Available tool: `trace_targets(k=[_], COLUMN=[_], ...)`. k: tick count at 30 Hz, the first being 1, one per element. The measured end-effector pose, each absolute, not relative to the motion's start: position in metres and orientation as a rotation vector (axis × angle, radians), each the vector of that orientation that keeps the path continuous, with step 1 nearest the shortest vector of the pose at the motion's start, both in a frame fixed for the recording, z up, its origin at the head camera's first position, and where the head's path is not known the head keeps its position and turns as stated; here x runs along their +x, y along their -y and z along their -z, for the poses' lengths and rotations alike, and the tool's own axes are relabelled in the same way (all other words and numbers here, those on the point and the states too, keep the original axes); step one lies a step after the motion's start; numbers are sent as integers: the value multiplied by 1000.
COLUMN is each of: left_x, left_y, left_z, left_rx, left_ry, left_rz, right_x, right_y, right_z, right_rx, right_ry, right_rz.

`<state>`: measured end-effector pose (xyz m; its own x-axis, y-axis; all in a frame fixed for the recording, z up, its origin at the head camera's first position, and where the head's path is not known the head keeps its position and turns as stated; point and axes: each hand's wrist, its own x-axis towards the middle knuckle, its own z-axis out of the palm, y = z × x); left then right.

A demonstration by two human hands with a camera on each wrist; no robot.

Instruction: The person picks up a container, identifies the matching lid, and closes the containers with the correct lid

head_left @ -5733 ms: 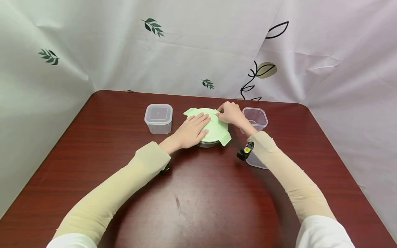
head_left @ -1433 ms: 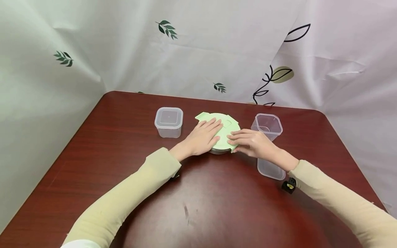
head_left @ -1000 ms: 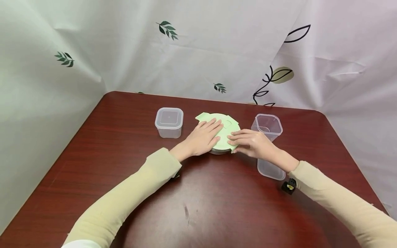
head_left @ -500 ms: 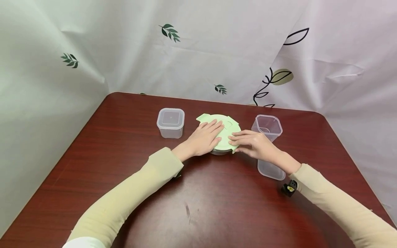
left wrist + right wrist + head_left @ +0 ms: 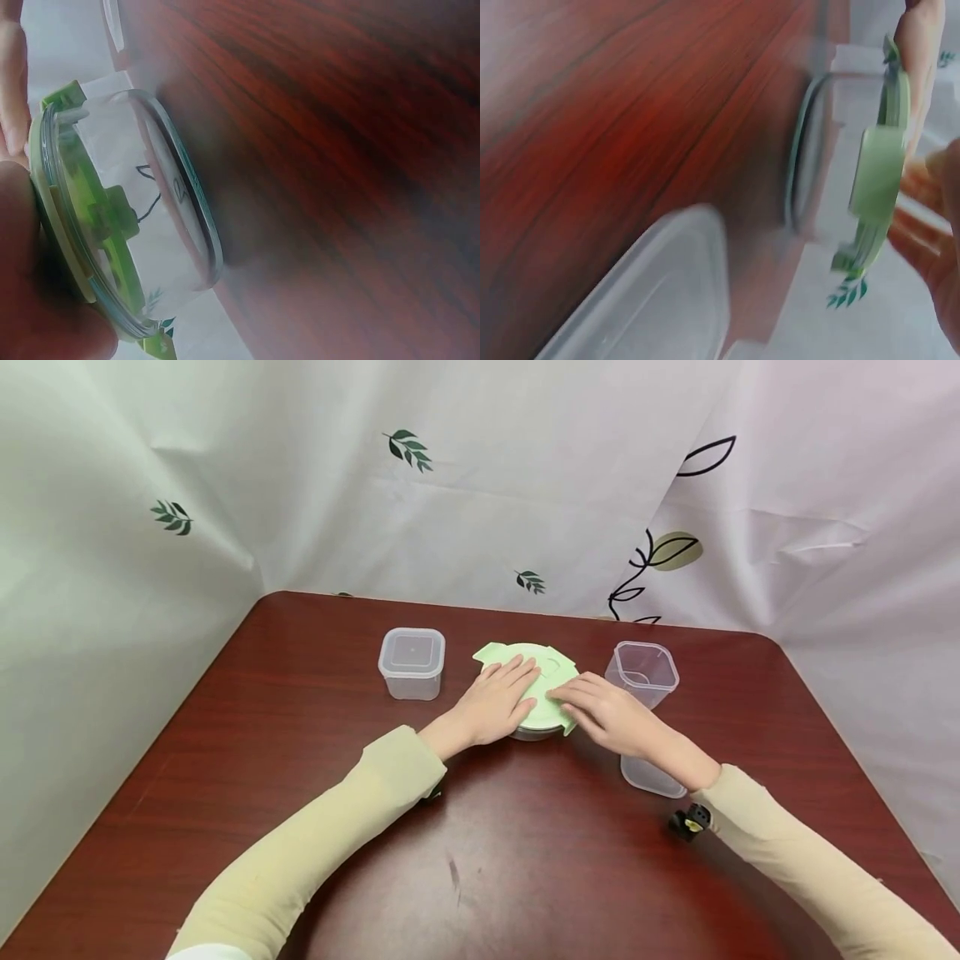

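Note:
A round clear glass food container (image 5: 534, 735) stands on the table with a pale green lid (image 5: 543, 714) on top. My left hand (image 5: 491, 703) lies flat across the left part of the lid, fingers spread. From the right, my right hand (image 5: 615, 717) reaches over the lid's edge, its outstretched fingers on the lid's top. In the right wrist view a green side flap (image 5: 877, 174) faces the camera below these fingers. The left wrist view shows the clear glass wall (image 5: 176, 247) and green flaps sticking out at the lid's rim.
A lidded square plastic box (image 5: 412, 664) stands left of the glass container. To the right are an uncovered plastic box (image 5: 641, 670) and, nearer, a loose translucent lid (image 5: 652, 777), partly behind the right arm. A patterned white curtain (image 5: 465, 502) hangs behind the table (image 5: 525, 860).
My right hand has moved from the lid's far edge to its near right side. Lately its thumb has risen beside the flap. The left hand stays on the lid.

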<state>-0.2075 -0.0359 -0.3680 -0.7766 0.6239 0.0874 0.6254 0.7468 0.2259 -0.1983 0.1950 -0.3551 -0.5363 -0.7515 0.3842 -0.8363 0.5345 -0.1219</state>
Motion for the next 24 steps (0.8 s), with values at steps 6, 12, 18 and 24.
trace_targets(k=[6,12,18,24], left_x=[-208,-208,-208,-209], left_y=[34,35,37,40], left_z=[368,369,370,367], left_rx=[-1061,-1078,-1078,-1059], left_ry=[2919,2930,2945,2908], left_rz=[419,496,576,590], right_x=[-204,-208,-208,-210], right_y=[-179,-171,-167,-166], right_z=[353,359,370,372], right_rx=[1052,975,986,1013], right_ry=[2689,2893,2945,2914], right_rz=[-371,-409,-418,-337])
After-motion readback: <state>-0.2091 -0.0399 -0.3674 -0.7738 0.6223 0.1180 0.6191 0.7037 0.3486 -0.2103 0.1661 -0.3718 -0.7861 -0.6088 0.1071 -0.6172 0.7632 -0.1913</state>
